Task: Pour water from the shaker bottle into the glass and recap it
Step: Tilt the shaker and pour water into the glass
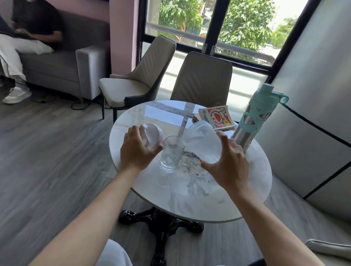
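I am sitting at a round marble table [217, 202], where a steel flask with a mint-green lid [256, 116] is standing upright at the far right edge, just beside a colourful comic book [217, 116] lying flat. Two beige chairs [202, 80] are facing me beyond the table before a big window [212, 19], and someone in a dark shirt [31, 27] is sitting on a grey sofa [70, 66] at the far left.

Round marble table [196, 200] seen from above. Right hand [229, 165] grips a clear shaker bottle [204, 142], tilted with its open mouth toward the far left, just right of an upright glass [171, 156]. Left hand [138, 150] holds the white cap [152, 136] left of the glass. At far right stand a steel-and-teal flask [256, 118] and a comic book [218, 116].
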